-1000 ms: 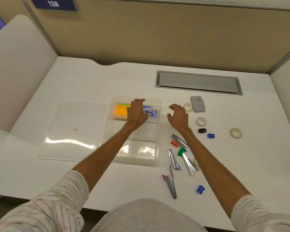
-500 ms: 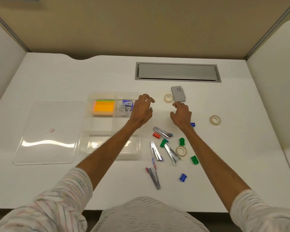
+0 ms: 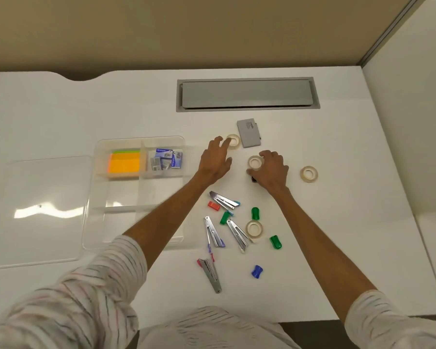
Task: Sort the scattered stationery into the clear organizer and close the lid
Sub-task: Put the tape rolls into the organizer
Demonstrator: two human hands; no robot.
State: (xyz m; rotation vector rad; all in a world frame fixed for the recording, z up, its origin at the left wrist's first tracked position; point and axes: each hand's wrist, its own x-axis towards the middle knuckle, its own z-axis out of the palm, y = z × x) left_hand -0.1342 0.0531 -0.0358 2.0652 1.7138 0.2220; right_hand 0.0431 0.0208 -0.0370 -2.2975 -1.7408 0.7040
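Right hand (image 3: 271, 171) round a flat, hole-up tape roll (image 3: 251, 163); left hand (image 3: 215, 161) loose-fingered at a second tape roll (image 3: 238, 143).

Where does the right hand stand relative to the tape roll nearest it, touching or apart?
Touching. The head view shows the right hand with its fingers over the tape roll and its thumb against the near edge, with no gap.

The white surface (image 3: 350, 235) in front of me holds a clear organizer (image 3: 136, 140), with its flat lid (image 3: 35, 222) just left of it. To the right lie tape rolls (image 3: 308, 174), a gray box (image 3: 249, 133), metal staplers (image 3: 213, 235) and small colored bits (image 3: 275, 242).
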